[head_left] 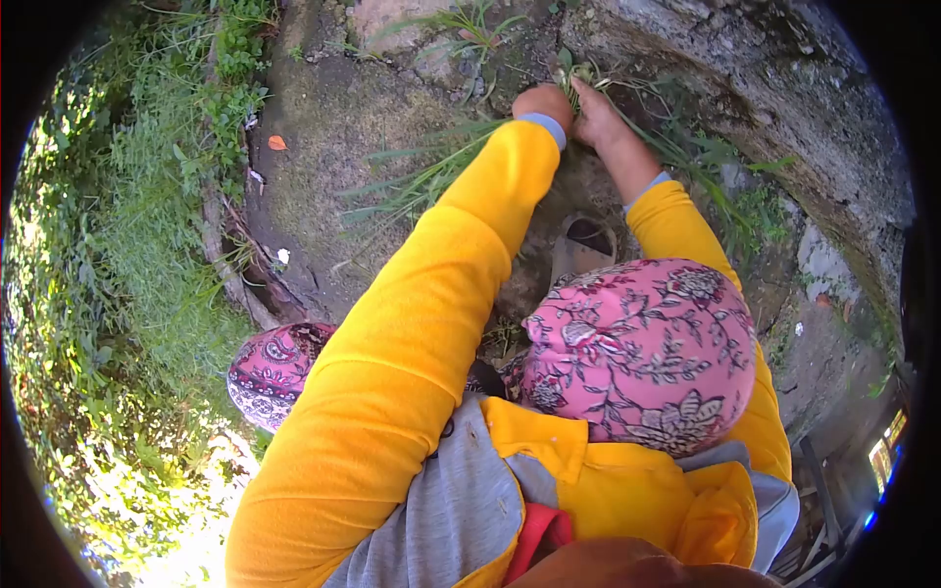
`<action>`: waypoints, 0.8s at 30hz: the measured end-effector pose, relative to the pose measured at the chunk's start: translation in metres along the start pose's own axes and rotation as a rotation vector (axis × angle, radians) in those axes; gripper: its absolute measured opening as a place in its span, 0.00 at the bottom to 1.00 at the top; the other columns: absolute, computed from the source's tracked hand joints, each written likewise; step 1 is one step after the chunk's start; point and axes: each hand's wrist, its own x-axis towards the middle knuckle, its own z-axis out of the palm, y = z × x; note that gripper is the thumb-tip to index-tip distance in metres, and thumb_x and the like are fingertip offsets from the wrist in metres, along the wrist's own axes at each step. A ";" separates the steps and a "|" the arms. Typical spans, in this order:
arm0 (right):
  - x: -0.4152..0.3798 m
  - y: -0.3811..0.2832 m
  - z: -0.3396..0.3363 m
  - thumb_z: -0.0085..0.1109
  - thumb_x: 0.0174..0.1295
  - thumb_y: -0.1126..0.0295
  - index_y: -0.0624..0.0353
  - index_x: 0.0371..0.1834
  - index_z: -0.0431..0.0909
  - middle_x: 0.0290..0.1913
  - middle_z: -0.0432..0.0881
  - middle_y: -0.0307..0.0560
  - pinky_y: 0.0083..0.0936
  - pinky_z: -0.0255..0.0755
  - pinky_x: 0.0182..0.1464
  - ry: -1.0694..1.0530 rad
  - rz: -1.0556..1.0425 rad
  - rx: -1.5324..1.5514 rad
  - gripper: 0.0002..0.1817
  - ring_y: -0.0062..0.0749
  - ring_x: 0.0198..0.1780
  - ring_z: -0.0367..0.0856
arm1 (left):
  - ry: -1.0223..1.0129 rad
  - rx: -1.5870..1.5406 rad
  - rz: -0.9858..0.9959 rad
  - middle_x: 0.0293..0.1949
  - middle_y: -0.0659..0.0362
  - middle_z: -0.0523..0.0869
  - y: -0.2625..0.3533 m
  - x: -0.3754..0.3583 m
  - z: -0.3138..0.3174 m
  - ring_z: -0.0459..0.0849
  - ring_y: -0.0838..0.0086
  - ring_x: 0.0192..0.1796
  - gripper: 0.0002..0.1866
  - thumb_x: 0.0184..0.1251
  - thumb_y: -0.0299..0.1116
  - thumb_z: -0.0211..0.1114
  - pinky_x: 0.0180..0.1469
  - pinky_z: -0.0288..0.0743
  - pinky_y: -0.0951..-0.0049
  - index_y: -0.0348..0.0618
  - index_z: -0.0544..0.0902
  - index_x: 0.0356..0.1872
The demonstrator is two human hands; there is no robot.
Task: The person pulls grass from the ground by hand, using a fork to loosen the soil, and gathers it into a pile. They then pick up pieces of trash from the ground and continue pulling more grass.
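Note:
My left hand (542, 101) is closed in a fist at the top centre, against a clump of grass (585, 74). Long green blades (417, 181) trail out from beneath my left wrist toward the left. Close beside it, my right hand (598, 120) is closed on the same clump, with its thumb side turned toward the left hand. More blades (720, 191) spread to the right of my right forearm. The fingertips of both hands are partly hidden by the hands themselves and by the leaves.
Mossy concrete (323, 127) lies under the hands, with a rough stone wall (784, 108) to the right. Another grass tuft (475, 34) grows beyond. Dense greenery (147, 196) borders the left. A shoe (580, 250) shows below my hands, near my patterned pink knee (642, 353).

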 end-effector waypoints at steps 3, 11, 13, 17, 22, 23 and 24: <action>0.039 0.003 -0.004 0.44 0.62 0.55 0.61 0.44 0.70 0.43 0.76 0.53 0.48 0.66 0.50 0.143 0.092 0.066 0.19 0.45 0.44 0.75 | 0.051 0.048 -0.092 0.37 0.51 0.82 0.005 -0.011 -0.009 0.82 0.61 0.41 0.12 0.55 0.34 0.52 0.42 0.75 0.65 0.41 0.81 0.35; 0.034 0.014 -0.004 0.42 0.61 0.59 0.61 0.32 0.70 0.32 0.77 0.51 0.40 0.69 0.43 0.113 -0.019 0.094 0.15 0.42 0.35 0.76 | -0.027 0.097 0.008 0.38 0.52 0.83 0.007 -0.014 -0.017 0.82 0.62 0.40 0.13 0.60 0.33 0.47 0.40 0.76 0.65 0.41 0.79 0.38; 0.034 0.015 -0.007 0.41 0.62 0.59 0.61 0.32 0.70 0.31 0.77 0.51 0.39 0.70 0.42 0.130 -0.045 0.053 0.15 0.42 0.34 0.76 | -0.021 0.088 0.031 0.38 0.52 0.83 0.008 -0.017 -0.017 0.82 0.62 0.40 0.14 0.60 0.33 0.47 0.40 0.76 0.65 0.41 0.79 0.38; 0.008 0.034 -0.015 0.45 0.60 0.63 0.60 0.32 0.71 0.29 0.76 0.47 0.37 0.71 0.39 0.181 -0.058 0.118 0.11 0.40 0.32 0.75 | -0.083 0.037 0.134 0.36 0.49 0.82 0.001 -0.054 -0.020 0.82 0.58 0.38 0.13 0.60 0.33 0.46 0.39 0.76 0.61 0.41 0.77 0.40; -0.038 0.100 0.021 0.51 0.59 0.66 0.59 0.34 0.72 0.27 0.75 0.45 0.36 0.71 0.36 0.071 -0.118 0.054 0.09 0.37 0.29 0.74 | 0.002 0.016 0.077 0.31 0.47 0.82 -0.061 -0.140 -0.020 0.82 0.57 0.33 0.12 0.60 0.34 0.46 0.34 0.75 0.58 0.42 0.73 0.41; -0.046 0.112 0.020 0.52 0.59 0.65 0.59 0.35 0.72 0.27 0.75 0.44 0.36 0.71 0.36 0.004 -0.069 0.043 0.09 0.36 0.29 0.74 | 0.035 0.038 0.109 0.30 0.47 0.81 -0.072 -0.151 -0.016 0.82 0.58 0.32 0.12 0.60 0.34 0.46 0.33 0.75 0.59 0.42 0.73 0.41; -0.061 0.125 0.015 0.51 0.59 0.65 0.59 0.34 0.72 0.27 0.75 0.44 0.35 0.71 0.36 0.026 -0.073 0.019 0.09 0.35 0.29 0.74 | 0.060 0.053 0.152 0.29 0.48 0.81 -0.077 -0.160 -0.013 0.82 0.58 0.31 0.12 0.60 0.34 0.46 0.32 0.75 0.59 0.41 0.73 0.40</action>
